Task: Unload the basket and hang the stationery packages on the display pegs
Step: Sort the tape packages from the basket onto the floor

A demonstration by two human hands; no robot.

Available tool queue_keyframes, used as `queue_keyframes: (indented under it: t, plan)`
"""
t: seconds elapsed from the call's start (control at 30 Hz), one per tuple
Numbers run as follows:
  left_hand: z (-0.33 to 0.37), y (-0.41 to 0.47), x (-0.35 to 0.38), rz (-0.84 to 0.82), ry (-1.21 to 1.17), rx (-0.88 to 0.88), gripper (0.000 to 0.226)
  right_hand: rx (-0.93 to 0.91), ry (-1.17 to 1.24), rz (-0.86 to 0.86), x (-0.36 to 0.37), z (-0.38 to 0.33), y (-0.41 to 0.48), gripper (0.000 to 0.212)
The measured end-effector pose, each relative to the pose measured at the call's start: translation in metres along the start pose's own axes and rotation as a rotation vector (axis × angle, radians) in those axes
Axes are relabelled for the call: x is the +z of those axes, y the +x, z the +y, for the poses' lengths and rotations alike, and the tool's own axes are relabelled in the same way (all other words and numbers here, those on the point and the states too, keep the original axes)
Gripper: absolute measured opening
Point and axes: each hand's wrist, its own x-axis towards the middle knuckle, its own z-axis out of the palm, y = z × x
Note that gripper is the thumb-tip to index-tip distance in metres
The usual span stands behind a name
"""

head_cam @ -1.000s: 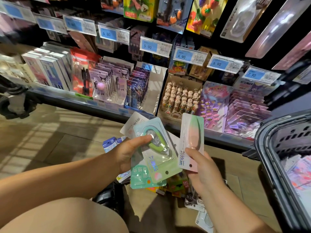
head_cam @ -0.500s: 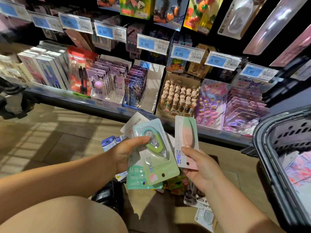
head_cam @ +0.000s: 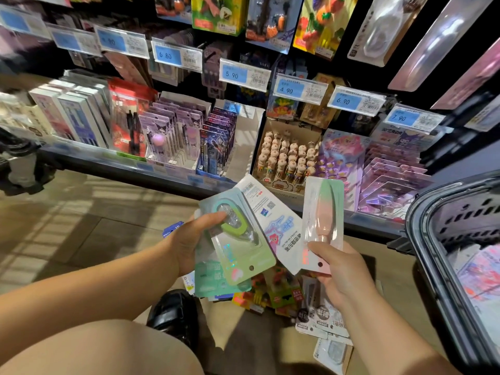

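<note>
My left hand (head_cam: 189, 242) grips a fanned stack of blister packages; on top is a green correction-tape package (head_cam: 238, 239), with a white-backed package (head_cam: 273, 226) and a teal one (head_cam: 208, 277) behind it. The thumb presses on the green dispenser. My right hand (head_cam: 341, 274) pinches the lower end of a slim pink-and-green package (head_cam: 323, 220), held upright and upside down, just right of the stack. The grey basket (head_cam: 433, 255) stands at the right with a few packages inside.
A pile of loose packages (head_cam: 273, 293) lies on the wooden floor below my hands. The low shelf (head_cam: 130, 169) ahead holds boxed pens and figurines; price tags (head_cam: 243, 74) and hanging packages fill the pegs above. My black shoe (head_cam: 173, 315) and knee are at the lower left.
My right hand has drawn the pink-and-green package slightly away to the right of the stack. The left hand keeps its hold on the fanned packages.
</note>
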Motion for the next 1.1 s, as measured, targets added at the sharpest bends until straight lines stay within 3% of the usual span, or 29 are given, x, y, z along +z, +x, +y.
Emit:
queue_keyframes:
  t: [0.23, 0.33, 0.43, 0.67, 0.73, 0.87, 1.1]
  plan:
    - [0.022, -0.004, -0.003, -0.201, 0.001, -0.031, 0.067, -0.085, -0.072, -0.042, -0.01, -0.009, 0.0, 0.032]
    - [0.022, -0.001, 0.0, -0.175, 0.012, -0.046, 0.075, -0.083, -0.108, -0.051, -0.008, -0.008, -0.002, 0.04]
    - [0.018, 0.0, 0.001, -0.144, 0.022, -0.047, 0.084, -0.037, -0.125, -0.063, -0.009, -0.007, -0.001, 0.026]
    - [0.016, -0.004, 0.003, -0.172, 0.047, 0.008, 0.07, 0.177, 0.075, 0.074, -0.01, -0.006, 0.003, 0.023]
    - [0.017, -0.004, 0.002, -0.162, 0.069, 0.027, 0.057, 0.225, 0.091, 0.111, -0.009, -0.008, 0.002, 0.016]
    - [0.017, -0.006, 0.002, -0.115, 0.107, 0.029, 0.037, 0.299, 0.126, 0.118, -0.005, -0.012, 0.0, 0.014]
    - [0.007, -0.007, 0.003, -0.148, 0.143, -0.036, 0.028, 0.309, 0.116, 0.061, 0.008, -0.017, 0.0, 0.017]
